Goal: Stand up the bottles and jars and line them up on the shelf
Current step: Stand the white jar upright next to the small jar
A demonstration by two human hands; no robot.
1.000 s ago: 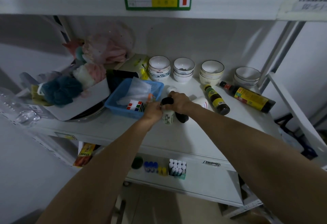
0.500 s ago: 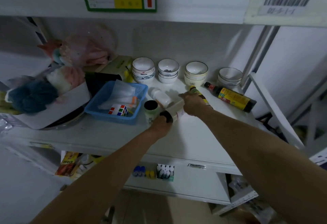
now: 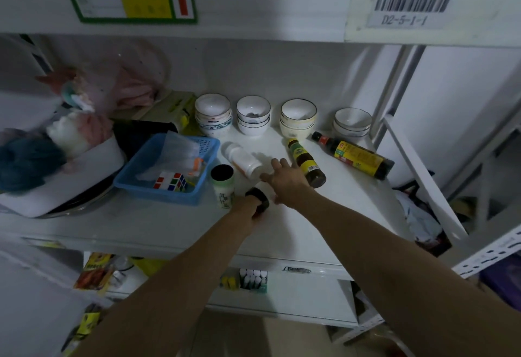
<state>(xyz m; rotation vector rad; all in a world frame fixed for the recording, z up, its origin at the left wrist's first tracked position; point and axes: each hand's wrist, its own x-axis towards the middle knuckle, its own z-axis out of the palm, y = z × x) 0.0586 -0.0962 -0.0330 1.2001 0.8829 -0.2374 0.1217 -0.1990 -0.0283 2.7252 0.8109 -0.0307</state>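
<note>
A white jar with a black lid (image 3: 223, 186) stands upright beside the blue basket. My left hand (image 3: 244, 211) is closed on a second black-lidded jar (image 3: 258, 201), which lies tilted on the shelf (image 3: 282, 232). My right hand (image 3: 287, 184) hovers just past that jar with its fingers spread, holding nothing. A white bottle (image 3: 243, 159) lies on its side just beyond its fingertips. A dark bottle with a green and yellow label (image 3: 306, 162) lies to the right of the hand. Farther right lies a dark sauce bottle with a yellow label (image 3: 355, 157).
Stacks of bowls (image 3: 253, 115) line the back wall. A blue basket (image 3: 158, 187) with a puzzle cube (image 3: 172, 183) sits to the left, next to a white tray of bath sponges (image 3: 56, 187). A white panel (image 3: 423, 176) leans at the right end.
My right hand has come off the black-lidded jar and spread its fingers near the white bottle. My left hand keeps its grip on that jar. The first jar stays upright.
</note>
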